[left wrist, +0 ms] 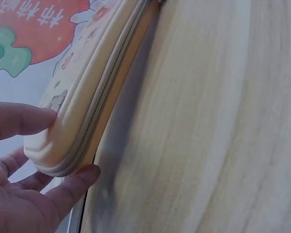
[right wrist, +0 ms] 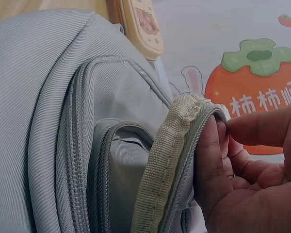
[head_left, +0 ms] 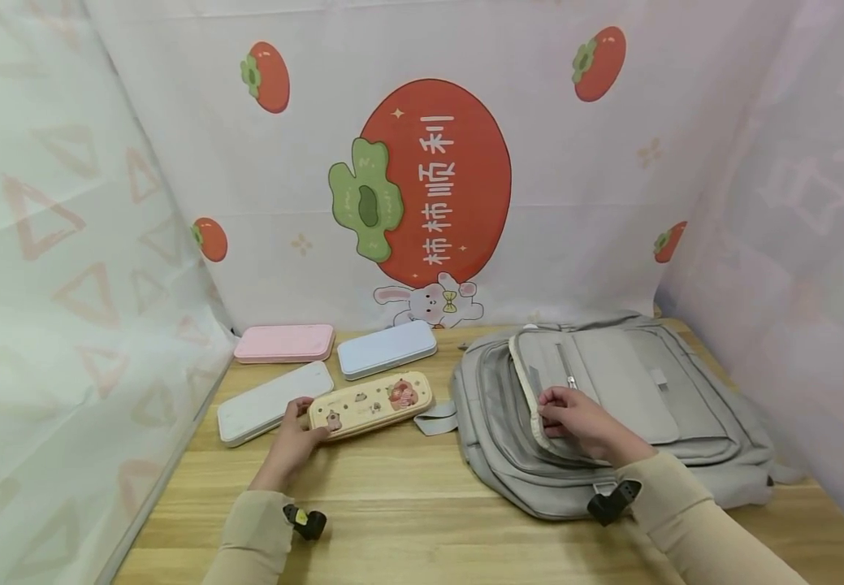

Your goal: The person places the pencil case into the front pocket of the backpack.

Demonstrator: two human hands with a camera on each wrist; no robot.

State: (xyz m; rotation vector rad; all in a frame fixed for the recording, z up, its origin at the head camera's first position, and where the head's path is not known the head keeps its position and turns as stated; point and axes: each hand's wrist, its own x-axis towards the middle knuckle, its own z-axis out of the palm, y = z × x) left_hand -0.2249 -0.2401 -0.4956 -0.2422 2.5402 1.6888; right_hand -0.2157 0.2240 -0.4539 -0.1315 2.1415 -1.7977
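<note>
My left hand [head_left: 297, 439] grips the near-left end of a cream zippered pencil case [head_left: 370, 406] with a printed bear-and-fruit pattern. In the left wrist view the thumb lies on its top and fingers reach under its end, the case tilted over the wood. A grey backpack [head_left: 634, 366] lies on its back at the right. My right hand [head_left: 582, 418] pinches the cream-bound edge of its front flap [right wrist: 172, 165] between thumb and fingers, lifting it. Under the flap, the right wrist view shows the open zipper [right wrist: 104, 179] of a pocket.
Pink [head_left: 284, 343], blue [head_left: 387, 349] and white [head_left: 275, 402] pencil cases lie behind and left of the cream one. A grey strap [head_left: 436, 418] sticks out from the backpack toward it. A printed cloth backdrop [head_left: 575, 244] encloses the wooden table [head_left: 407, 520] at the back and sides.
</note>
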